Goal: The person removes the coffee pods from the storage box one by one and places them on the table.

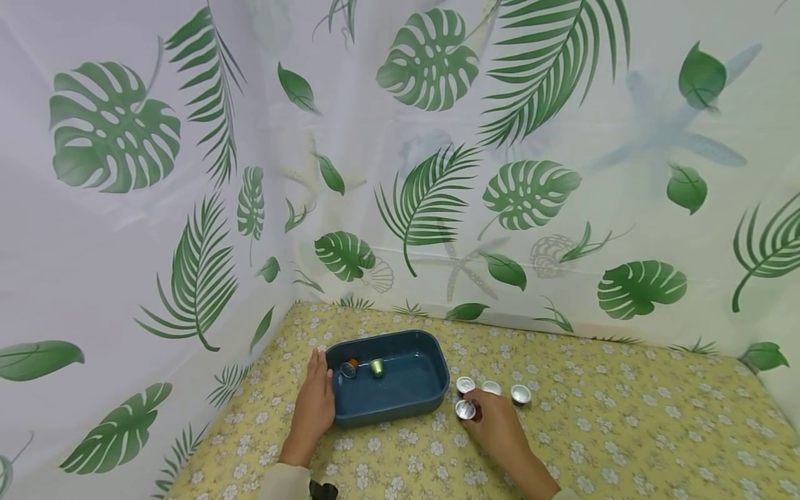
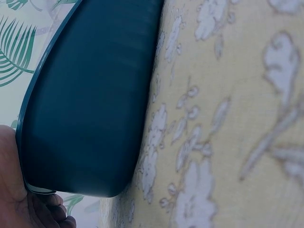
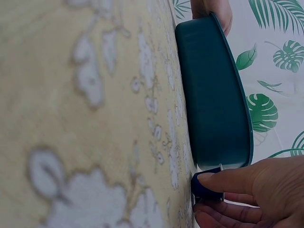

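A dark teal rectangular dish (image 1: 390, 413) stands on the cloth. Inside it, near the left end, lie an orange coffee capsule (image 1: 353, 364) on its side and a green coffee capsule (image 1: 377, 368). My left hand (image 1: 317, 401) rests along the dish's left end wall, fingers straight. To the right of the dish, my right hand (image 1: 500, 425) pinches a dark blue coffee capsule (image 3: 205, 186) with a silver lid between thumb and fingers, at the cloth. Around that hand more silver-lidded capsules stand lid up: one behind (image 1: 465, 385), one partly covered (image 1: 491, 387), one to the right (image 1: 521, 394).
Yellow flowered cloth (image 1: 625, 417) covers the surface. White sheeting with green leaf prints (image 1: 431, 208) rises behind it and along the left side.
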Tool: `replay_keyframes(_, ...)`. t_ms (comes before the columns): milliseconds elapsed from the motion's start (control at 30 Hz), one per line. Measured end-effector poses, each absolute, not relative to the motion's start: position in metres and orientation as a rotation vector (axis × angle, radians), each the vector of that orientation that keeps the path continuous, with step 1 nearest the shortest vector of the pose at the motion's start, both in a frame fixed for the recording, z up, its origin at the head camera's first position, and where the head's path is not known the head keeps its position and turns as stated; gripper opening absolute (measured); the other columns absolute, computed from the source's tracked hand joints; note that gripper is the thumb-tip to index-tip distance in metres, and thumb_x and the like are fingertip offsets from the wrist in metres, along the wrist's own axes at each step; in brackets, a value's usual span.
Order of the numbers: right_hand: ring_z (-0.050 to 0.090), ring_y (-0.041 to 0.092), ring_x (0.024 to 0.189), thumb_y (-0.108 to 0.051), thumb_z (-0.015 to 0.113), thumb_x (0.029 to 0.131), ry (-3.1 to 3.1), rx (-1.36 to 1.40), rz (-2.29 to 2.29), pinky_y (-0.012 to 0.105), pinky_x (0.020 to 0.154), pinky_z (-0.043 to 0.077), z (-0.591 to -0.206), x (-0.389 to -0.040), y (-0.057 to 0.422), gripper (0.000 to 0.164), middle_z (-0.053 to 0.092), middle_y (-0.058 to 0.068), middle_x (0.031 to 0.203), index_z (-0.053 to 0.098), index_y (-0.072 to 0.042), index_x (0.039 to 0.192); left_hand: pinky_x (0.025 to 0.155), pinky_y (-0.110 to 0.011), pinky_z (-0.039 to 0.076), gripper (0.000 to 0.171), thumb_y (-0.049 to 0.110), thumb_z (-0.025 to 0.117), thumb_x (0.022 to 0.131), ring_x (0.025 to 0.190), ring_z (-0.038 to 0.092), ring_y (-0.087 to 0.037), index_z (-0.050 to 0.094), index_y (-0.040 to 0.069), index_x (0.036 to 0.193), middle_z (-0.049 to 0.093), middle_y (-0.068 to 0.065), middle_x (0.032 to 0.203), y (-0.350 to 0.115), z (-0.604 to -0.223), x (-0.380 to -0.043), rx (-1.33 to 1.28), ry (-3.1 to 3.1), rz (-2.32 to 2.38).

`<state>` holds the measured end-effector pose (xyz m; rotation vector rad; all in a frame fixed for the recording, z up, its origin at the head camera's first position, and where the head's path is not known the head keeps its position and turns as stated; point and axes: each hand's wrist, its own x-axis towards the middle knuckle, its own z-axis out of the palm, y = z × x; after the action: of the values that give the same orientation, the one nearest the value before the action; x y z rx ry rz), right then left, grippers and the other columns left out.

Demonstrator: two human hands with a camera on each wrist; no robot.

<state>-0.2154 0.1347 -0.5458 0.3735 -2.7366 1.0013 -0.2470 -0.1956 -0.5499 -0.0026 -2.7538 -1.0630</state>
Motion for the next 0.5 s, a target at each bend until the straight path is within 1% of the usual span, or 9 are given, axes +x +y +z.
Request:
replay_keyframes(167,0.061,0.011,0.066,0.004,0.089,0.072,-2.74,0.374,1.001,0.024,0.056,0.048,-0.5453,-0.2145,0.1357,0.038,0.068,0.001,0.079,0.073,0.001,0.106,0.11,-0.062,0.035,0.055,0.017,0.035,0.113,0.147,0.029,-0.045,0.017,-0.003,0.161,0.008,-0.02,0.168,-0.1954,-0.5487,-0.2464,-0.006,-2.754,-1.065)
replay_keyframes(267,0.062,0.012,0.067,0.004,0.089,0.072,-2.745,0.368,1.017,0.025,0.057,0.049,-0.5451,-0.2137,0.1361,0.04,0.069,0.002,0.08,0.073,0.001,0.109,0.111,-0.061,0.035,0.055,0.018,0.034,0.113,0.148,0.027,-0.044,0.017,-0.002,0.161,0.006,-0.019,0.169,-0.1959,-0.5487,-0.2458,-0.001,-2.759,-1.073)
replay_keyframes(500,0.063,0.015,0.073,0.008,0.085,0.074,-2.802,0.301,1.065,0.031,0.063,0.053,-0.5412,-0.2089,0.1406,0.04,0.069,0.003,0.083,0.072,0.0,0.111,0.112,-0.061,0.034,0.054,0.017,0.035,0.113,0.149,0.025,-0.044,0.018,-0.003,0.16,0.007,-0.019,0.169,-0.196,-0.5484,-0.2466,-0.004,-2.759,-1.083)
